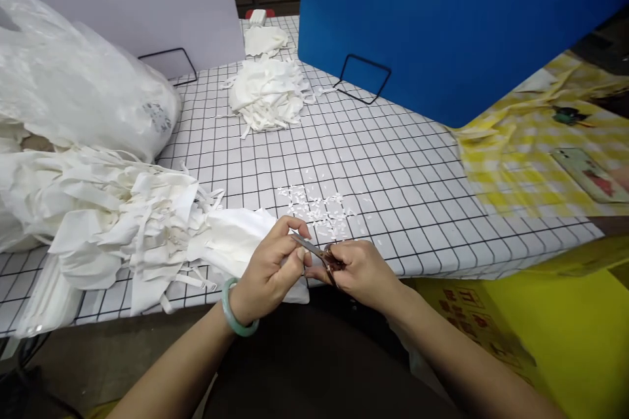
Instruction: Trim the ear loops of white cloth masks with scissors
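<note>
My right hand [366, 272] is closed round a pair of small scissors [314, 247], their blades pointing left toward my other hand. Thumb and fingers of my left hand [272, 268], with a green bangle at the wrist, are pinched together beside the blade tips. A white cloth piece [230, 239] runs under and around the left hand, with a corner showing below it; the pinched bit is hidden. Small white snippets [322, 209] lie scattered just beyond my hands. To the left spreads a heap of white cloth pieces [132, 209] with thin straps.
Another pile of strapped white pieces [268, 91] sits farther back on the checked tablecloth [407, 170]. A large plastic bag [98, 78] stands at left. Lilac [162, 0] and blue [432, 26] boards stand behind. At right, a person's fingers touch a phone [590, 173].
</note>
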Demonstrator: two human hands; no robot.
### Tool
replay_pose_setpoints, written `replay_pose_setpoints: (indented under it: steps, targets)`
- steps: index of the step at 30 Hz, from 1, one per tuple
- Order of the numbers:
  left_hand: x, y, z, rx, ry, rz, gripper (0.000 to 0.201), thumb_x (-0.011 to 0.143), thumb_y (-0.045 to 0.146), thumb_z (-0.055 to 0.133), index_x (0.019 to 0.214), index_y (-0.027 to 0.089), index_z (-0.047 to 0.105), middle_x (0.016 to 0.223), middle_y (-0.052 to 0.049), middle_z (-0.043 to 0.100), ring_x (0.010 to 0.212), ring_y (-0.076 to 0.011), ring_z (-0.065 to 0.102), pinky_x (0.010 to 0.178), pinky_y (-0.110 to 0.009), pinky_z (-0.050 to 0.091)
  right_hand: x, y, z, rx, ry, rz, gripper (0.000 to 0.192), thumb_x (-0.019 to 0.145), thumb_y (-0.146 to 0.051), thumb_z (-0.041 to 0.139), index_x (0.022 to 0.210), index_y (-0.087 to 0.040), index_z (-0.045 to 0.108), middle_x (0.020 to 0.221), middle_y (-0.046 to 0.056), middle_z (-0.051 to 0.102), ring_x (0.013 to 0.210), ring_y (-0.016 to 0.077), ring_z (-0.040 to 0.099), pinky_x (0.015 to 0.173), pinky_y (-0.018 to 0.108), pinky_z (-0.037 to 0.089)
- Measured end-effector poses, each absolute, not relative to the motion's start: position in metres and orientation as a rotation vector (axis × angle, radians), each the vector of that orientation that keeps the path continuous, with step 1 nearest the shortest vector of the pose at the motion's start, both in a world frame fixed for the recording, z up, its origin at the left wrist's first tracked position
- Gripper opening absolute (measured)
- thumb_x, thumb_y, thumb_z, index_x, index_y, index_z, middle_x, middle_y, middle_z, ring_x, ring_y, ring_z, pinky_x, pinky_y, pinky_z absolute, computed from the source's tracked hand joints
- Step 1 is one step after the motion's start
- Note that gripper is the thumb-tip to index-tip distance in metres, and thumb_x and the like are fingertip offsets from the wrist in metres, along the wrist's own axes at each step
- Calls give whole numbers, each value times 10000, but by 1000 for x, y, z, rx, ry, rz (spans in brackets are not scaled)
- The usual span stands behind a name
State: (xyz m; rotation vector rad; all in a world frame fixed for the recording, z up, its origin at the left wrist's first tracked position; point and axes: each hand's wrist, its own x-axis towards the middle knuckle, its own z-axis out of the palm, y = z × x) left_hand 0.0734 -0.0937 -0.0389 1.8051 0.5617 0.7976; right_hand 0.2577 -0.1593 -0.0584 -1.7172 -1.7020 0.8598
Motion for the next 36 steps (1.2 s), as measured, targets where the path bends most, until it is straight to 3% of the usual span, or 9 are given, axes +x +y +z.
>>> replay_pose_setpoints:
  steps: [5, 11, 16, 20, 25, 27, 29, 31, 36]
  targets:
    - [75, -88, -40, 1783, 652, 703, 338, 1023, 292, 439, 762, 164, 611, 988, -90, 554, 1002, -213, 557, 879, -332, 482, 277, -172, -71, -1834, -1326, 1104, 507, 736, -664, 724, 588, -207, 562, 546, -6, 559, 516, 143, 503, 495, 268, 413]
    - [-12, -102, -19, 1667, 990, 1144, 314, 986, 226, 493, 692, 181, 593, 938, -68, 610, 943, -207, 569, 843, -325, 469, 263, -171, -71, -1597, -1373, 1091, 576, 705, -506, 817, 1190, -266, 621, 1309, 105, 658, 1143, 316, 650, 960, 480, 545]
    - [-53, -137, -2, 1574, 1155, 1493, 265, 963, 218, 527, 801, 191, 734, 1114, -87, 639, 1151, -252, 547, 1031, -383, 450, 205, -159, -75, -1489, -1478, 984, 520, 681, -434, 857, 1108, -238, 636, 1178, 116, 707, 1124, 338, 660, 1002, 530, 522]
    - [-47, -149, 7, 1592, 932, 1225, 272, 997, 195, 493, 1021, 231, 762, 1214, -88, 585, 1174, -239, 559, 1030, -370, 487, 159, -151, -74, -1222, -1477, 1020, 744, 539, -468, 939, 1144, -230, 578, 1278, 135, 640, 1174, 350, 622, 989, 498, 535]
    - [-43, -148, 11, 1547, 783, 1232, 318, 1032, 208, 415, 1054, 259, 728, 1235, -77, 590, 1214, -228, 553, 1067, -367, 489, 153, -140, -45, -1018, -1207, 1324, 140, 800, -260, 726, 842, -221, 598, 835, 24, 662, 765, 182, 654, 708, 305, 556]
    - [-37, -144, 3, 1669, 823, 1228, 288, 989, 209, 525, 1225, 290, 669, 1436, -74, 493, 1384, -280, 437, 1168, -436, 402, 167, -136, -24, -983, -1080, 1404, 163, 810, -259, 728, 765, -216, 578, 801, 12, 652, 711, 154, 633, 663, 269, 534]
    - [-24, -135, -7, 1826, 859, 1048, 631, 873, 186, 699, 1454, 306, 486, 1513, -108, 439, 1415, -327, 409, 1153, -481, 418, 183, -132, -3, -945, -1048, 1431, 162, 812, -264, 747, 777, -215, 597, 819, 14, 666, 719, 152, 637, 665, 261, 531]
    - [-9, -116, -12, 1890, 845, 873, 767, 817, 136, 727, 1503, 285, 418, 1366, -127, 579, 1255, -301, 561, 1017, -443, 534, 199, -124, 13, -925, -1090, 1415, 132, 816, -259, 753, 818, -219, 628, 847, 19, 684, 758, 163, 655, 698, 271, 541]
    - [25, -11, 52, 1846, 832, 834, 149, 916, 183, 563, 941, 149, 707, 819, -53, 666, 647, -147, 597, 529, -268, 528, 231, -47, 54, -1055, -1233, 1099, 107, 797, -214, 759, 844, -216, 663, 795, -1, 665, 697, 141, 624, 626, 258, 522]
